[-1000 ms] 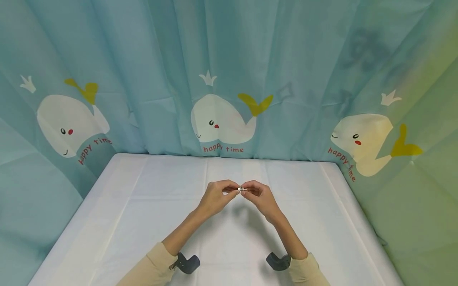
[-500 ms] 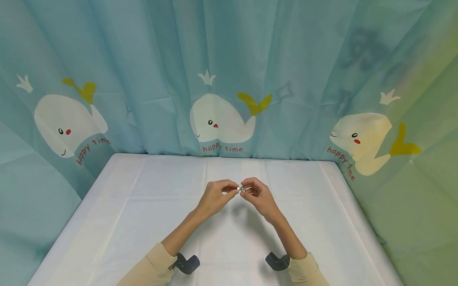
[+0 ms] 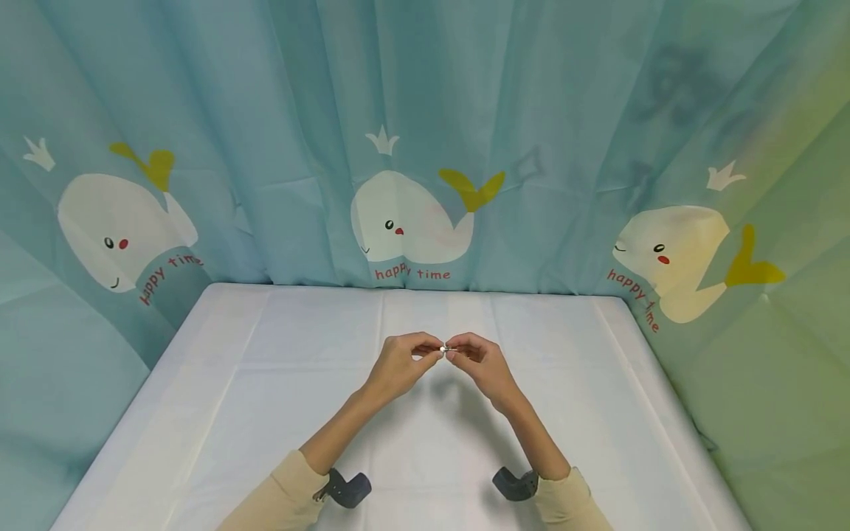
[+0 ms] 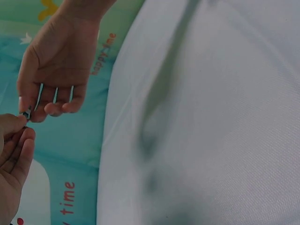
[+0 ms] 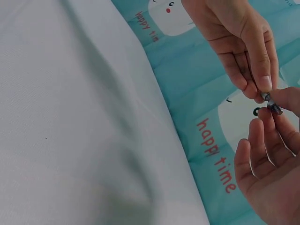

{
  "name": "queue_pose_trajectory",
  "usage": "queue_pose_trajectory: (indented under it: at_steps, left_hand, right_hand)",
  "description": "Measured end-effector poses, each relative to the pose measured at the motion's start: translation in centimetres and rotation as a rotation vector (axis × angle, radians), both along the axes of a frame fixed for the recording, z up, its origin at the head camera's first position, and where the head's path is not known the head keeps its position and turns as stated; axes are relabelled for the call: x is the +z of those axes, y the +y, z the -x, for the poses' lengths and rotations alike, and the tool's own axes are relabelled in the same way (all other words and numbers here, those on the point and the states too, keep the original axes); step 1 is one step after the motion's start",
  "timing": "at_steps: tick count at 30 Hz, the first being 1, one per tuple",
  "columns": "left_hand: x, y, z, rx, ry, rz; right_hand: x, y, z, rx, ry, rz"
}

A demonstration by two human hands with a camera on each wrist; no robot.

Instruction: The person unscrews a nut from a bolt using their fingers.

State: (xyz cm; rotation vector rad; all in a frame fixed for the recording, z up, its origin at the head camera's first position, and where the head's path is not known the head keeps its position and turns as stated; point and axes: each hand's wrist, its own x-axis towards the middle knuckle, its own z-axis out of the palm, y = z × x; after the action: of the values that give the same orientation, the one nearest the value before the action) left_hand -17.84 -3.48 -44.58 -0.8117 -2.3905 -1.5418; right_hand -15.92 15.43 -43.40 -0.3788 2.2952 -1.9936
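Above the middle of the white table (image 3: 265, 383) my two hands meet fingertip to fingertip. Between them is a tiny silvery metal piece (image 3: 447, 348), too small to tell what it is. My left hand (image 3: 438, 353) pinches one end with thumb and forefinger. My right hand (image 3: 455, 352) pinches the other end, its other fingers loosely curled. In the left wrist view the metal piece (image 4: 27, 114) shows between my left hand (image 4: 21, 123) below and my right hand (image 4: 33, 112) above. The right wrist view shows the metal piece (image 5: 272, 104) as a short ribbed cylinder, held by my left hand (image 5: 263, 93) and my right hand (image 5: 276, 110).
A white cloth covers the table. A teal curtain (image 3: 425, 110) printed with white whales hangs close round its far and side edges. Dark wrist-camera mounts (image 3: 347, 488) sit at my cream sleeves (image 3: 279, 494) near the front edge.
Both hands stay together at the same spot. My right fingers have shifted slightly on the small metal piece; the view has drifted a little.
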Motion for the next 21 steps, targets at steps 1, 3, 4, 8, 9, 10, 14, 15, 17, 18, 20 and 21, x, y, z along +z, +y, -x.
queue_pose_trajectory:
  at_steps: [1,3,4,8,9,10,14,15,17,18,20,21]
  left_hand:
    - [0.0,0.0,0.0,0.003,-0.001,0.003]
    - [-0.1,0.0,0.0,0.005,-0.007,0.006]
    - [-0.1,0.0,0.0,0.005,-0.008,0.007]
    - [-0.1,0.0,0.0,-0.001,-0.002,0.005]
    - [-0.1,0.0,0.0,-0.001,0.001,0.004]
    - [-0.1,0.0,0.0,-0.001,0.004,0.003]
    - [-0.1,0.0,0.1,-0.002,0.012,-0.003]
    - [-0.1,0.0,0.1,-0.004,0.013,-0.007]
    - [-0.2,0.1,0.1,-0.009,0.012,-0.015]
    - [-0.2,0.1,0.1,-0.010,0.012,-0.017]
    - [-0.1,0.1,0.1,-0.015,0.017,-0.023]
    - [0.0,0.2,0.1,-0.015,0.019,-0.023]
  right_hand:
    - [0.0,0.0,0.0,0.005,0.012,0.001]
    - [0.0,0.0,0.0,0.012,0.029,-0.002]
    - [0.0,0.1,0.0,0.012,0.032,-0.003]
    - [-0.9,0.3,0.4,-0.002,0.028,-0.004]
    - [-1.4,0.3,0.6,-0.005,0.029,-0.002]
    - [-1.7,0.4,0.8,-0.006,0.032,0.000]
    - [-2.7,0.6,1.3,-0.002,0.046,0.025]
    - [-2.8,0.6,1.3,0.002,0.051,0.034]
    - [-2.8,0.7,1.3,0.013,0.057,0.053]
    - [-2.8,0.7,1.3,0.017,0.057,0.060]
    - [-2.7,0.8,1.3,0.022,0.054,0.063]
    - [-2.7,0.8,1.3,0.019,0.047,0.062]
